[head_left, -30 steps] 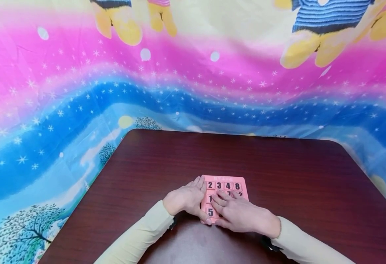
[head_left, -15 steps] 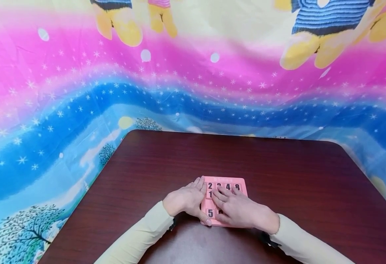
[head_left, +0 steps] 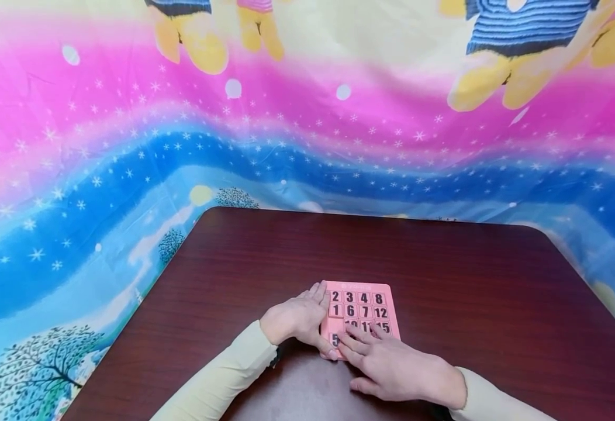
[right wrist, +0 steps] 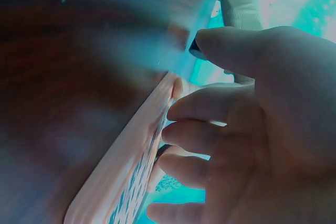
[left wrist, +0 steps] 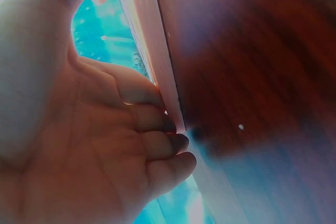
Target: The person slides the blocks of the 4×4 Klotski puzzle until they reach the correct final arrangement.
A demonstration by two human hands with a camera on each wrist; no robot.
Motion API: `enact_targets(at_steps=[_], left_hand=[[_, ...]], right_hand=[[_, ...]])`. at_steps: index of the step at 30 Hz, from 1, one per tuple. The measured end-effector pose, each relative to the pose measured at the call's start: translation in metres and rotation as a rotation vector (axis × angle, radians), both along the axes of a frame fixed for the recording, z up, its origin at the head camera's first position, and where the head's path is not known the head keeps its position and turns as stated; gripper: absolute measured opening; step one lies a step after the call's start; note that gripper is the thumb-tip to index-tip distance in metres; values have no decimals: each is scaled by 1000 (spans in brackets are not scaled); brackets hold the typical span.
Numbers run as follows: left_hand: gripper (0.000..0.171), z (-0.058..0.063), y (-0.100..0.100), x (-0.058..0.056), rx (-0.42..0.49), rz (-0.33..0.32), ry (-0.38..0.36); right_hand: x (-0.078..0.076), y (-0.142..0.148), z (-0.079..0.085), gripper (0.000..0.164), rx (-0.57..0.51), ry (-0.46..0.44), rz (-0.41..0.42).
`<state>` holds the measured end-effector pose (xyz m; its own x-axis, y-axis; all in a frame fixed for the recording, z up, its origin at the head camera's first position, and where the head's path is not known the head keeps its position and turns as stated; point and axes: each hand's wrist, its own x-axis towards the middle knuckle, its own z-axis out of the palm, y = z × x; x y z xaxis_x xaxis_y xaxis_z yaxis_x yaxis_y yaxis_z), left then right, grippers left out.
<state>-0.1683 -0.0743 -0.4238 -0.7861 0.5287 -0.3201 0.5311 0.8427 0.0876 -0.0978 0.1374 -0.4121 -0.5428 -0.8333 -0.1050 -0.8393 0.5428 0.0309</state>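
A pink sliding number puzzle lies flat on the table. Its top row reads 2, 3, 4, 8, and below that come 1, 6, 7, 12. In the left column a gap shows between the 1 tile and the 5 tile. My left hand steadies the puzzle's left side, fingers along the upper edge and thumb at the near corner. With fingers extended, my right hand lies over the lower rows, index fingertip beside the 5. Most of the bottom row is hidden under it.
A dark red-brown wooden table with rounded far corners carries the puzzle. Behind it hangs a colourful printed cloth with snowflakes and trees. Pale sleeves cover both forearms.
The 1 tile has slid away from me into line with the 6, leaving the gap above the 5. My right hand has drawn back towards me. The left hand stays put.
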Motion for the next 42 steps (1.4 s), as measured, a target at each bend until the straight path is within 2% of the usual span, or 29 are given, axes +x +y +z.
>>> enact_targets(at_steps=[11,23,29,37,42], left_hand=[[129,0,-1,1,8,-1,3],[128,1,-1,2,-26,-24,39],[129,0,0,2,-7,-21,32],[130,0,0,1,-22,-18,37],[130,-1,0,0,-18,-12,31]], right_hand=[[3,-2,-5,57,-14,28,9],[-19,-8,-9,58,-17,-7,-80],[-25,-2,-7,61,-46,-63,-137],[-13,17,8,60,-67,-62,-133],[-1,25,5,60,-52,-66,-90]])
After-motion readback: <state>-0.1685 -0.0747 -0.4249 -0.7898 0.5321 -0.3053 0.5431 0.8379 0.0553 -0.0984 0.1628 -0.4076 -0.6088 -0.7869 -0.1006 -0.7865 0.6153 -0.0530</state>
